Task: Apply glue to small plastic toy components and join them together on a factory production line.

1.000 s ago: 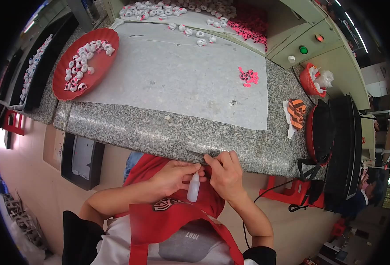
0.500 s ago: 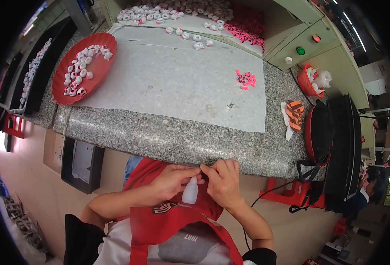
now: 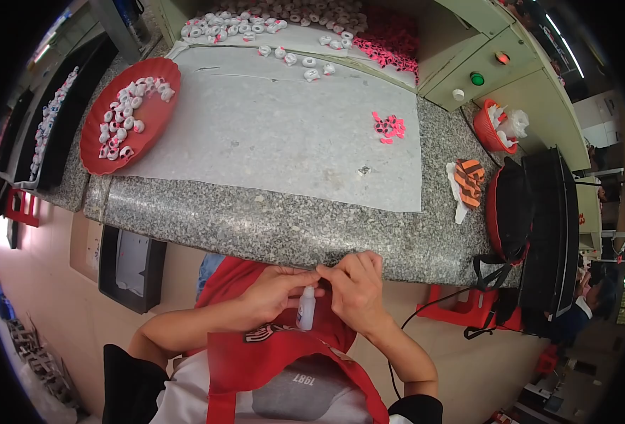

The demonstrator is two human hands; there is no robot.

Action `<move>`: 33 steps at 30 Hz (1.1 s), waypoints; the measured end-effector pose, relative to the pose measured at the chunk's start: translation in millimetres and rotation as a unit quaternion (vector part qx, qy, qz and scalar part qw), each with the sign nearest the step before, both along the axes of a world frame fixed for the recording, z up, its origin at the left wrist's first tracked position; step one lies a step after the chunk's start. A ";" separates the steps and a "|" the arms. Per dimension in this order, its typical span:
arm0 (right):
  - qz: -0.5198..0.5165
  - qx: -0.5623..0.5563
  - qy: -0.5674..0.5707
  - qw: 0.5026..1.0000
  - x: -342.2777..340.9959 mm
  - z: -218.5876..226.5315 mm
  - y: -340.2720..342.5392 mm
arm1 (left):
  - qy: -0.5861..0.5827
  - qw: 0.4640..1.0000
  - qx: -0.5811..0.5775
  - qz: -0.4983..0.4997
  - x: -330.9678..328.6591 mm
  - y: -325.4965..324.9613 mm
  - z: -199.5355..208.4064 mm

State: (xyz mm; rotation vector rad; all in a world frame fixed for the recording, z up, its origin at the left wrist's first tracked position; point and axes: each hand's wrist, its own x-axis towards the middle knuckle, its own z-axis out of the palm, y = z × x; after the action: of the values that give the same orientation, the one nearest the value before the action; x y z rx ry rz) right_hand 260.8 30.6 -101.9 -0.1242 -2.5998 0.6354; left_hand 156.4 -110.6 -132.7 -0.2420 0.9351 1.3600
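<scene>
Just below the counter's near edge, my left hand and my right hand are closed, with their fingertips meeting in a pinch. What sits between the fingertips is too small and hidden to name. A small translucent white squeeze bottle hangs below the pinch, its narrow top against the lower fingers of my left hand. The right fingers curl inward beside it. On the white sheet lies a little pile of pink and black pieces. White ring-shaped pieces with pink marks fill part of a red scalloped tray at the left.
More white rings and pink pieces are heaped at the back. Along the right stand a red basket, an orange-and-black striped cloth and a black bag. A black bin sits below the counter at left.
The bottle has turned and now hangs more upright, with a marked side partly showing. Both hands keep their pinch at nearly the same place. The whole view has shifted slightly.
</scene>
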 end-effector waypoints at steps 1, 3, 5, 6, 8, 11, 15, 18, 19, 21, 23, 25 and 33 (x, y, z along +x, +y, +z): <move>-0.003 0.007 0.000 1.000 1.3 1.1 -3.1 | 0.005 1.000 -0.004 0.000 0.4 0.8 2.7; -0.006 0.013 0.000 1.000 2.5 1.2 -4.0 | 0.010 1.000 -0.009 -0.001 2.4 0.2 3.9; -0.036 0.028 -0.014 0.999 -2.2 -0.6 2.1 | 0.011 1.000 -0.022 -0.014 0.0 0.9 2.6; -0.037 0.028 -0.012 0.999 -0.6 -1.1 2.5 | 0.012 1.000 -0.022 -0.015 -0.3 0.7 2.8; 0.027 -0.016 -0.006 0.999 4.7 -1.7 2.6 | 0.013 1.000 -0.020 -0.017 1.8 0.0 3.6; -0.018 0.031 -0.023 0.999 2.1 -1.1 1.8 | 0.011 0.999 -0.034 -0.012 0.6 2.0 6.5; -0.002 -0.026 -0.016 1.000 -1.5 -5.7 7.9 | 0.009 0.998 -0.058 -0.034 -2.7 3.9 5.6; 0.007 0.011 -0.007 1.000 1.5 4.4 6.2 | 0.016 0.999 -0.041 -0.023 1.0 4.8 10.0; -0.010 0.020 -0.025 0.999 -1.7 5.7 11.3 | 0.020 0.998 -0.052 -0.027 -1.2 7.3 9.9; -0.039 0.037 -0.041 0.998 -3.7 7.9 14.5 | 0.029 0.997 -0.053 -0.042 -3.4 8.9 8.6; 0.031 -0.025 -0.034 0.999 -3.2 4.0 11.7 | 0.011 0.999 -0.020 -0.024 -3.4 4.6 1.9; -0.026 0.015 0.004 1.000 -8.2 9.3 33.7 | -0.012 0.998 -0.031 -0.062 -8.5 0.8 17.3; -0.327 0.097 0.079 0.937 6.1 18.9 190.5 | 0.392 0.899 0.194 -0.023 -29.6 31.9 65.7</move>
State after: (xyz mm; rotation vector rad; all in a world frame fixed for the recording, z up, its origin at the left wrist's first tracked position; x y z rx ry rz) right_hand 266.9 221.1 -83.1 -0.7981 -2.2438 0.1361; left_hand 126.8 -78.7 -67.0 0.6832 1.2751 1.5894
